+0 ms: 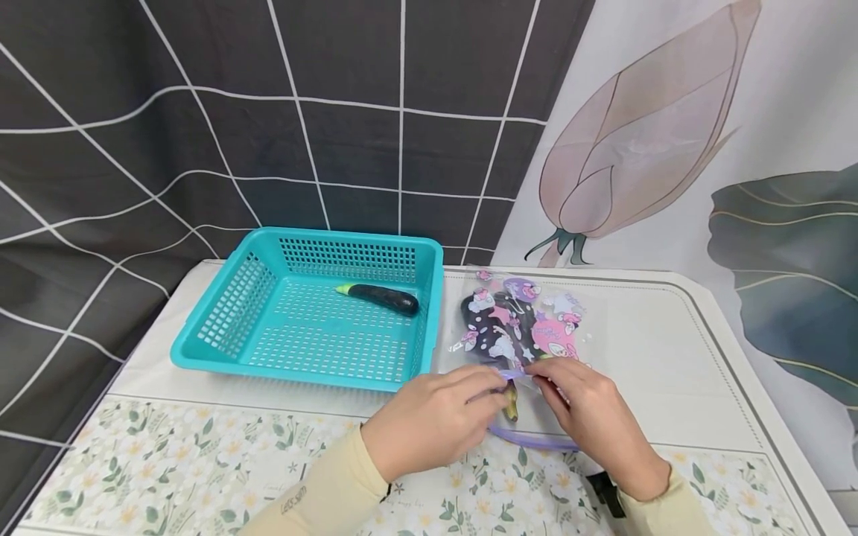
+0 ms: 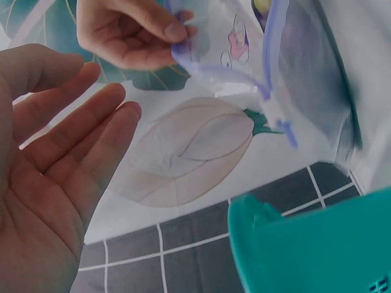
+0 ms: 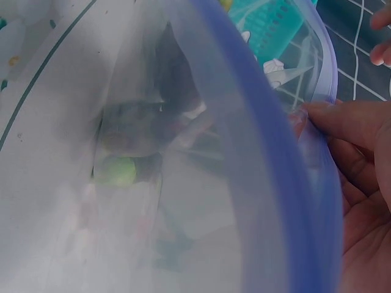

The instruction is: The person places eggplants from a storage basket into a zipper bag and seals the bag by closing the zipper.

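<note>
A clear zip bag (image 1: 570,301) with pink cartoon prints and a purple zip edge lies on the table, its mouth parted toward me. Dark eggplants (image 1: 472,316) show through it, and one yellowish-green stem (image 1: 512,403) pokes out near the opening. Between finger and thumb, my right hand (image 3: 366,159) pinches the bag's purple rim. My left hand (image 1: 436,417) is at the left of the mouth in the head view; in the left wrist view its loosely bent fingers (image 2: 91,137) hold nothing and stand apart from the bag.
Left of the bag stands a turquoise plastic basket (image 1: 288,376) with one eggplant (image 1: 385,299) lying in it. A floral cloth (image 1: 201,461) covers the table's near side. Behind hang a dark grid-patterned curtain (image 1: 348,149) and a flower-printed white one (image 1: 670,246).
</note>
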The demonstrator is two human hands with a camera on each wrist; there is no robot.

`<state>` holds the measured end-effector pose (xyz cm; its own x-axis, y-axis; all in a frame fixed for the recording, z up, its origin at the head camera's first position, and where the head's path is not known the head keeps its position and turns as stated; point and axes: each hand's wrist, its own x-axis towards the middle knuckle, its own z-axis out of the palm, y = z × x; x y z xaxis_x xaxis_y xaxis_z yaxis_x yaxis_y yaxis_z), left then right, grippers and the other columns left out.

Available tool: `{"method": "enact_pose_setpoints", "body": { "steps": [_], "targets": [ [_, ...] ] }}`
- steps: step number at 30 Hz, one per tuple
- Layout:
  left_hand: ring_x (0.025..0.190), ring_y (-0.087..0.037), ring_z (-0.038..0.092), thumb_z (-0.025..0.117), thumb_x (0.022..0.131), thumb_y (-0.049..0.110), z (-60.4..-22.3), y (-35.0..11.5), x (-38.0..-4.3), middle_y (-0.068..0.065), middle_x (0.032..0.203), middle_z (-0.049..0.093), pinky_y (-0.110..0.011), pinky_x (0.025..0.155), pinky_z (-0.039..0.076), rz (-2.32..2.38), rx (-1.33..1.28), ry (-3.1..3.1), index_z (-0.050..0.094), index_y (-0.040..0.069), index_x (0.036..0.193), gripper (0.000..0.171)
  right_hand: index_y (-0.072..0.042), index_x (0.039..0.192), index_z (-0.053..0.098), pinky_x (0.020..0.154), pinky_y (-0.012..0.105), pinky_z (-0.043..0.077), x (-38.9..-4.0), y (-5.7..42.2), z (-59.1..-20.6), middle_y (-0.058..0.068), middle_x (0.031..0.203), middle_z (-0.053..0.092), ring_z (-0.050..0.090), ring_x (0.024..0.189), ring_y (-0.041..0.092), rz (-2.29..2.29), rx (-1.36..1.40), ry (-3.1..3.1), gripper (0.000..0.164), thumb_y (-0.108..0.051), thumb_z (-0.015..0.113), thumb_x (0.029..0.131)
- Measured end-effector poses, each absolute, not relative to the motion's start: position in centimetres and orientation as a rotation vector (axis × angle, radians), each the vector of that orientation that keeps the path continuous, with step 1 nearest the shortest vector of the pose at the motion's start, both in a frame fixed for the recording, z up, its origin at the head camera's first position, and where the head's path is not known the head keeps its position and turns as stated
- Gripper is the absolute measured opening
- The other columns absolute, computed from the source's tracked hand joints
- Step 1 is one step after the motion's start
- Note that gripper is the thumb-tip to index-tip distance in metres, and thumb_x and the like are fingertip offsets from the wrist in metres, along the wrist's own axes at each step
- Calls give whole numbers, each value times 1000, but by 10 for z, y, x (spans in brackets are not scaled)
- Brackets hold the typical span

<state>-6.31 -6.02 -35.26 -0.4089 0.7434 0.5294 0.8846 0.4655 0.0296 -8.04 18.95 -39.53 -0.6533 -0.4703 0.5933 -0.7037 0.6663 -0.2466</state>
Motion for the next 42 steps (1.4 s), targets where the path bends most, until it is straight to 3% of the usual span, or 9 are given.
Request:
{"method": "enact_pose_setpoints", "body": {
  "steps": [3, 6, 21, 31, 42],
  "targets": [
    [117, -16, 64, 73, 87, 11, -349, -64, -66, -4, 120, 70, -22, 98, 49, -425, -1349, -2279, 75, 10, 112, 25, -7, 102, 73, 75, 35, 58, -80, 190, -396, 3, 100, 73, 70, 93, 20, 641, 910, -2400, 8, -11, 69, 95],
    [116, -17, 65, 73, 87, 12, -346, -69, -69, -6, 120, 70, -23, 95, 52, -421, -1331, -2279, 75, 9, 112, 25, -7, 102, 73, 75, 36, 58, -80, 189, -396, 3, 101, 73, 71, 93, 20, 641, 916, -2392, 33, 9, 79, 74],
    [116, -19, 65, 75, 89, 16, -331, -91, -79, -6, 122, 69, -28, 90, 56, -361, -1228, -2387, 74, 9, 114, 25, -7, 101, 72, 76, 37, 58, -80, 190, -396, 3, 100, 73, 70, 94, 21, 639, 913, -2404, 28, 7, 76, 77],
    [111, -23, 68, 73, 91, 15, -323, -106, -87, -9, 120, 69, -33, 87, 59, -381, -1166, -2469, 74, 7, 114, 24, -8, 101, 73, 76, 38, 59, -80, 189, -396, 2, 100, 73, 71, 93, 21, 635, 911, -2395, 35, 10, 80, 71],
    [110, -24, 68, 72, 92, 17, -325, -119, -97, -8, 117, 71, -38, 91, 57, -357, -1065, -2588, 75, 7, 111, 22, -8, 100, 73, 76, 38, 59, -80, 188, -395, 1, 99, 73, 70, 93, 19, 630, 904, -2404, 34, 9, 80, 72]
  ]
}}
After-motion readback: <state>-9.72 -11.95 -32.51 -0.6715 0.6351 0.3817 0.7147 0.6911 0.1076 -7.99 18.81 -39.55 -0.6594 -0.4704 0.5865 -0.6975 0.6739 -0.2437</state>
